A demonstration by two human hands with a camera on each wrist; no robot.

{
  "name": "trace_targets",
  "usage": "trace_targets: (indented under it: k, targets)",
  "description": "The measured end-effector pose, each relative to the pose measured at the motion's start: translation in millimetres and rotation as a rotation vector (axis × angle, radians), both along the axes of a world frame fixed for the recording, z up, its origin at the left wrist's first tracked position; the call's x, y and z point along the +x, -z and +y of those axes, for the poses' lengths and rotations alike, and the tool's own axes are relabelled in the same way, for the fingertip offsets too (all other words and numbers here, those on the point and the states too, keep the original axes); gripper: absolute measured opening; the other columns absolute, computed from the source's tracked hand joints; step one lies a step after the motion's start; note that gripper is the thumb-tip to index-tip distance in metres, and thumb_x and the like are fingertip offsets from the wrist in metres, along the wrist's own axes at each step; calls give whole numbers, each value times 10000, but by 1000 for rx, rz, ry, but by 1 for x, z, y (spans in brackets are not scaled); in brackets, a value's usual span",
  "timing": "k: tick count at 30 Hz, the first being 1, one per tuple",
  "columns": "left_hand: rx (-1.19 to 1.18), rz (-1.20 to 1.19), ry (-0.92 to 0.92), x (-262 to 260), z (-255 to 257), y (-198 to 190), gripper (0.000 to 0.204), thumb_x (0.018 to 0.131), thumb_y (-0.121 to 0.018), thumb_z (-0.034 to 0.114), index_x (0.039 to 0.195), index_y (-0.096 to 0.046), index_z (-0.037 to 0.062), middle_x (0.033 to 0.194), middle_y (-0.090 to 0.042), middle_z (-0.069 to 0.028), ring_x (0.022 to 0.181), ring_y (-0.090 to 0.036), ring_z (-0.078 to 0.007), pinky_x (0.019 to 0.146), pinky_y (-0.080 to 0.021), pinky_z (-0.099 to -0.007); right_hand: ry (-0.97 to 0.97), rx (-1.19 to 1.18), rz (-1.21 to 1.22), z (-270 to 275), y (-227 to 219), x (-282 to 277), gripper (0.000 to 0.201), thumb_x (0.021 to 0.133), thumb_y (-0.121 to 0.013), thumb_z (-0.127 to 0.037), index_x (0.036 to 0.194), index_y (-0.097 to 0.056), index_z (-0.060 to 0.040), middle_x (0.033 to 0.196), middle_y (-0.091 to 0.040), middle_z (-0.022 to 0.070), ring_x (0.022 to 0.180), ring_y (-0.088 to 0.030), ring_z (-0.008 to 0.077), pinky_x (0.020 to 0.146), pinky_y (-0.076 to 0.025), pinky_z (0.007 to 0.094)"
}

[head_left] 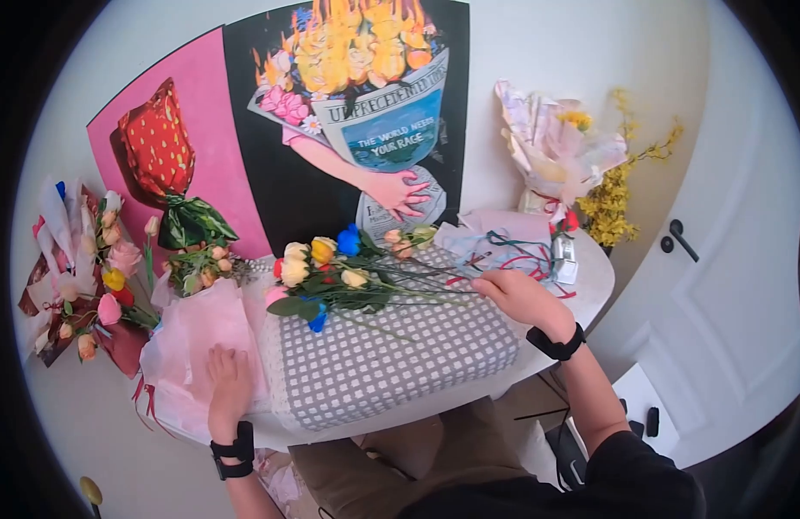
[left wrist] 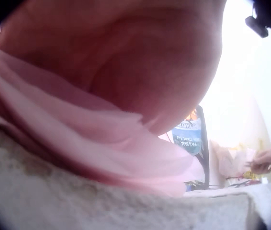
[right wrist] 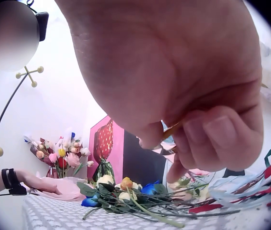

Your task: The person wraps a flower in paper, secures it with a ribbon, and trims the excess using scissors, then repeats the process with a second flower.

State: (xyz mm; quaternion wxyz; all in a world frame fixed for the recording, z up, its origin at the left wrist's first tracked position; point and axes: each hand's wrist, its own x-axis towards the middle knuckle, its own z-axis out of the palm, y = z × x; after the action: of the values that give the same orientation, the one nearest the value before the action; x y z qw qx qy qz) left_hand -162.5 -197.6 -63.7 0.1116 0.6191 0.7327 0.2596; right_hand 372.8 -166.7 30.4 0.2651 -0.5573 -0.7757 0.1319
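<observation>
My left hand (head_left: pixel 230 377) rests flat with spread fingers on a sheet of pink wrapping paper (head_left: pixel 188 333) at the table's left. In the left wrist view, folds of that paper (left wrist: pixel 106 148) lie under the palm. My right hand (head_left: pixel 523 298) is raised over the stem ends of the loose flowers. Its fingers curl in toward the thumb, pinching a thin yellowish-brown strip (right wrist: pixel 173 129), mostly hidden; I cannot tell what it is. Cream roses (head_left: pixel 294 270), blue roses (head_left: pixel 348 240) and green stems (head_left: pixel 417 281) lie on the grey-and-white checked cloth (head_left: pixel 391 363).
Ribbons (head_left: pixel 512 255) in red and pale blue lie tangled at the right, beside a small white box (head_left: pixel 564 259). Wrapped bouquets stand at the left (head_left: pixel 80 268) and back right (head_left: pixel 560 147). Two paintings (head_left: pixel 344 112) lean against the wall. A white door (head_left: pixel 729 259) is at the right.
</observation>
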Motion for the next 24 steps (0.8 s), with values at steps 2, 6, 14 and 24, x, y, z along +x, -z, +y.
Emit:
trace_targets:
  k: [2, 6, 14, 24]
  targets:
    - [73, 383, -13, 2, -6, 0, 599, 1043, -483, 322, 1459, -399, -100, 1556, -342, -334, 1490, -252, -471, 1257, -128, -550, -2, 89, 25, -9, -16, 7, 372, 1070, -505, -299, 998, -642, 39, 857, -655, 245, 853, -642, 396, 771, -486, 440]
    - [-1, 475, -16, 25, -26, -20, 577, 1016, -533, 275, 1462, -422, -75, 1548, -369, -315, 1465, -308, -469, 1250, -156, -550, 162, 433, 117, 3, -53, 44, 408, 1083, -487, -313, 988, -631, 57, 832, -646, 228, 816, -629, 368, 784, -487, 435]
    - [370, 204, 62, 51, -59, -17, 506, 1006, -544, 201, 1442, -463, -44, 1482, -457, -263, 1426, -386, -413, 1228, -228, -539, 649, 746, 181, 138, -130, 241, 569, 895, -729, -496, 773, -583, 40, 641, -550, 83, 631, -549, 177, 606, -459, 365]
    - [460, 374, 16, 51, -52, 15, 418, 1015, -511, 187, 1370, -532, -34, 1479, -489, -217, 1413, -415, -375, 1225, -235, -529, 790, 648, -31, 224, -136, 294, 492, 770, -823, -391, 904, -655, 51, 831, -713, 205, 811, -706, 334, 736, -539, 458]
